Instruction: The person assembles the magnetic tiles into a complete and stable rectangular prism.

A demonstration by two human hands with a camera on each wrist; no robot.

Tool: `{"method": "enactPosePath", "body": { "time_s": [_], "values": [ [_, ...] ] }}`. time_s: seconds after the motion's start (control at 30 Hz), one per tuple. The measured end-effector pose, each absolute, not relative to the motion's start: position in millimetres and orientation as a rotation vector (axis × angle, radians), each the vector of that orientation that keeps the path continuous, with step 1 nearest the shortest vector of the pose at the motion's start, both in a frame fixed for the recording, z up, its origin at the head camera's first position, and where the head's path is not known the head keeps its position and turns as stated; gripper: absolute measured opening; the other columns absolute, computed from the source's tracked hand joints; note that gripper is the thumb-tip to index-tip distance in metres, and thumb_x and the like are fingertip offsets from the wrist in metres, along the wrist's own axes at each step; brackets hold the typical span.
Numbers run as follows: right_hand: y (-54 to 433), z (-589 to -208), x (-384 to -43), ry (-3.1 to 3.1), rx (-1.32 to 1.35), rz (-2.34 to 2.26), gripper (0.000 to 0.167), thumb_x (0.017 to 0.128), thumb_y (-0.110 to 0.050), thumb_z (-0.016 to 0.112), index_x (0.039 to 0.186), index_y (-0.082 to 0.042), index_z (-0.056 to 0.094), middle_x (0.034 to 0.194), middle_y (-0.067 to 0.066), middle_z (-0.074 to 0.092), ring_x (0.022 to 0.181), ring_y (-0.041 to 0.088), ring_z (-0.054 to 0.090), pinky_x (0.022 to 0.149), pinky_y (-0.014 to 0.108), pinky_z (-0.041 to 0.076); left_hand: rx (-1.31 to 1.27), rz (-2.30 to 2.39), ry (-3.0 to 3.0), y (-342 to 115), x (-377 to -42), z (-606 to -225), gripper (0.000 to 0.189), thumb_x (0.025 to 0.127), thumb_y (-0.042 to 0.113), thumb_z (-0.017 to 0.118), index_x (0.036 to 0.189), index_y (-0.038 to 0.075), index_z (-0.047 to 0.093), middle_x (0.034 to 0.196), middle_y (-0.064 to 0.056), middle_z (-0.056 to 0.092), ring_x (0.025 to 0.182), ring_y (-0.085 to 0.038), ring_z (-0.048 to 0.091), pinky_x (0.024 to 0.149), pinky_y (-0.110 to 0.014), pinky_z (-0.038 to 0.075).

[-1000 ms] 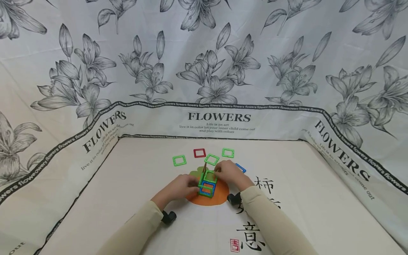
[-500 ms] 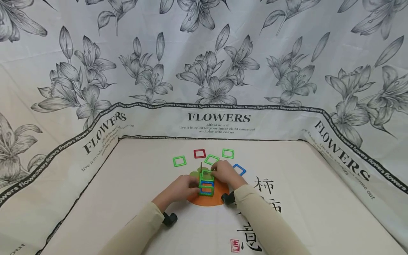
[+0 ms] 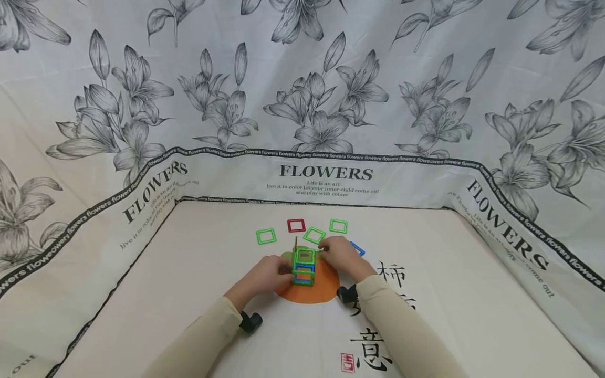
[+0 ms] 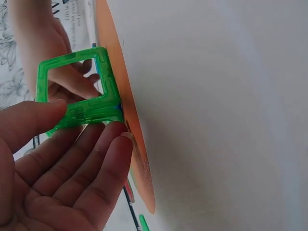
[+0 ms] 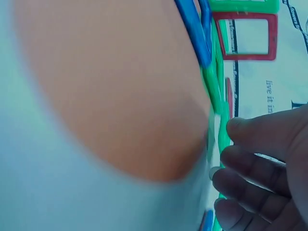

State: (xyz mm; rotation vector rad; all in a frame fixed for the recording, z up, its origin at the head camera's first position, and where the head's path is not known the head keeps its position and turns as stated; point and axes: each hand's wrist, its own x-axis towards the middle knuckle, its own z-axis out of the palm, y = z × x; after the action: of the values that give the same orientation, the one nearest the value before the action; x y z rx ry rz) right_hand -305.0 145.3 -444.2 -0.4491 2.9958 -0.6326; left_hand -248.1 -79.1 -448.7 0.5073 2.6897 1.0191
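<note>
My left hand (image 3: pixel 264 274) pinches a standing structure of square magnetic tiles (image 3: pixel 304 279), its thumb on a green tile (image 4: pixel 77 113) and its fingers underneath. Green and blue frames make up its near part. At the back, a red tile (image 5: pixel 273 38) stands upright, seen nearly edge-on in the head view. To the structure's right is my right hand (image 3: pixel 344 257), thumb and fingers loosely bent, with a small gap to the green tiles in the head view. In the left wrist view it shows through a green frame.
Beneath the structure lies an orange persimmon-shaped print (image 3: pixel 326 286). Loose tiles lie behind: a green tile (image 3: pixel 266 236), a red tile (image 3: pixel 296 226), more green ones and a blue tile (image 3: pixel 357 249), partly hidden by my right hand. A flower-printed curtain (image 3: pixel 326 178) borders the table.
The structure has turned to face me more squarely and shifted slightly left. My right hand went left with its fingertips at the upper green tile, then drew back right, away from it.
</note>
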Motion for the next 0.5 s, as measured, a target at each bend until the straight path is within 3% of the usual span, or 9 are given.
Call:
{"method": "enactPosePath", "body": {
  "time_s": [0.2,0.33,0.5],
  "values": [
    [165.3,-440.4,-299.8,3.028,-0.374,-0.573,0.024,0.092,-0.014,0.061,0.113,-0.008,0.071,0.111,0.007,0.069,0.101,0.021,0.063,0.089,0.041,0.053,0.450,1.055,2.694,-77.6,-246.9,-447.6,0.034,0.087,0.027,0.070,0.117,0.012,0.065,0.099,0.000,0.070,0.089,-0.015,0.062,0.084,-0.036,0.055],
    [178.3,-439.6,-297.4,3.051,-0.359,-0.542,0.024,0.092,-0.014,0.061,0.112,-0.005,0.071,0.112,0.009,0.069,0.106,0.025,0.063,0.093,0.043,0.052,0.459,1.096,2.717,-77.6,-245.1,-447.6,0.050,0.086,0.027,0.071,0.131,0.013,0.054,0.113,-0.006,0.067,0.098,-0.020,0.064,0.087,-0.040,0.054],
    [193.8,-438.5,-295.0,3.086,-0.345,-0.516,0.023,0.091,-0.012,0.061,0.109,-0.003,0.071,0.112,0.011,0.069,0.108,0.029,0.062,0.094,0.046,0.050,0.541,1.105,2.749,-77.6,-243.6,-445.7,0.045,0.086,0.026,0.071,0.128,0.015,0.058,0.118,-0.005,0.065,0.100,-0.020,0.063,0.086,-0.039,0.054]
  ]
}}
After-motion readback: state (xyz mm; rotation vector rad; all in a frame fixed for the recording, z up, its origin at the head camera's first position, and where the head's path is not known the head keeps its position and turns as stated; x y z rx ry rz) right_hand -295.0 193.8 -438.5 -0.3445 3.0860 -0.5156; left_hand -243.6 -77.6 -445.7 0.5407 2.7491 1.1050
